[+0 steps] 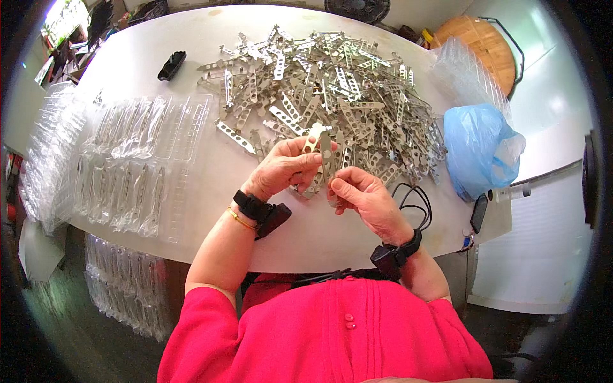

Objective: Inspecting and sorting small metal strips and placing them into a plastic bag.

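Note:
My left hand (285,167) is closed on a flat metal bracket (326,155) with a rounded top, gripped between thumb and fingers and held upright in front of the pile. The fingers of my right hand (365,196) pinch together at the bracket's lower end. Something thin and clear may lie between them, too small to tell. Just beyond both hands spreads a large heap of loose metal brackets (377,121), long strips with rows of round holes. Several overlap behind the held one, so its exact outline is partly lost.
Left on the white table (220,220) lies a clear plastic tray (191,127) of bagged brackets. Stacked clear trays (51,153) stand at the far left, and a filled tray (128,287) below the edge. A blue plastic bag (479,143), black cable (418,204) and black holder (172,66) lie around.

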